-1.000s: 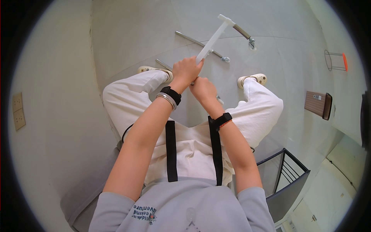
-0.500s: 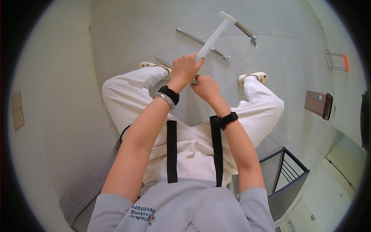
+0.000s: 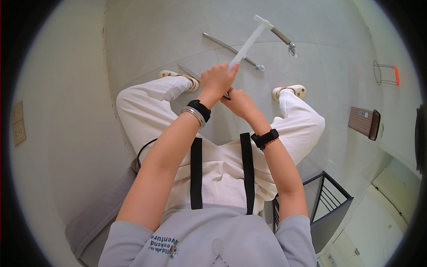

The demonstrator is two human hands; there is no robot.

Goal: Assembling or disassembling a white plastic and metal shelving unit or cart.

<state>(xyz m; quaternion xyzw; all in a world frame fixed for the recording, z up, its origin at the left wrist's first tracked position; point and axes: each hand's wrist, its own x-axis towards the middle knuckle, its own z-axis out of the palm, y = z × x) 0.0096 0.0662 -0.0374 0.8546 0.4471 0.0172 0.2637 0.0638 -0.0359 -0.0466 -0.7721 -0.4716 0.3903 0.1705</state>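
My left hand (image 3: 218, 81) is closed around the near end of a white plastic bar (image 3: 247, 48), which slants away to the upper right. At the bar's far end, a short metal tube (image 3: 280, 34) with a caster wheel (image 3: 292, 50) is fitted into a white socket. Just below and to the right, my right hand (image 3: 239, 103) is closed on a metal tube whose small visible part (image 3: 227, 95) shows between the hands. Another stretch of metal tube (image 3: 188, 71) emerges left of my left hand; whether both are one piece is hidden.
A long metal pole (image 3: 227, 46) with a caster (image 3: 259, 68) lies on the grey floor beyond my hands. To the right are a brown box (image 3: 364, 122), a wire stand with an orange rim (image 3: 396, 75) and a dark rack (image 3: 331, 209). A wall (image 3: 62, 111) rises at left.
Both hands have shifted slightly to the right, and the near end of the white bar has moved with them. Both grips stay closed.
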